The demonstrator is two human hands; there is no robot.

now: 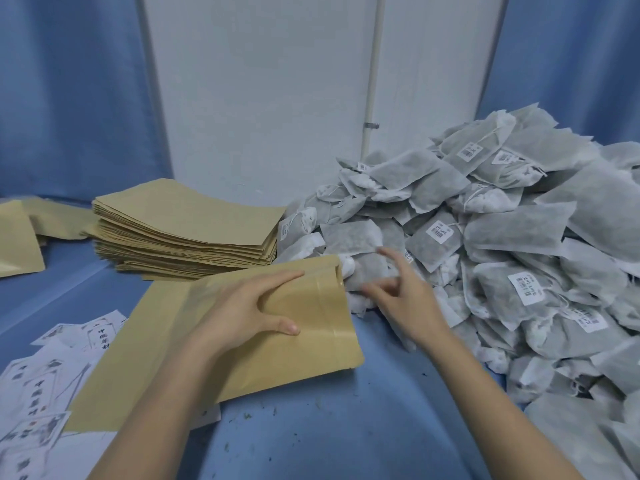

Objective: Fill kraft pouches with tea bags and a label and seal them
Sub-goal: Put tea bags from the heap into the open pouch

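The left hand (239, 306) is gripping an open kraft pouch (242, 341) lying near the table's (346, 427) front edge. The right hand (405, 299), its grip wide and holding nothing, is hovering just beside the tea bag pile (502, 237) along the right edge.

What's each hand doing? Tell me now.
Left hand: grips the kraft pouch near its open mouth.
Right hand: open, holding nothing, fingers reaching toward the tea bags.
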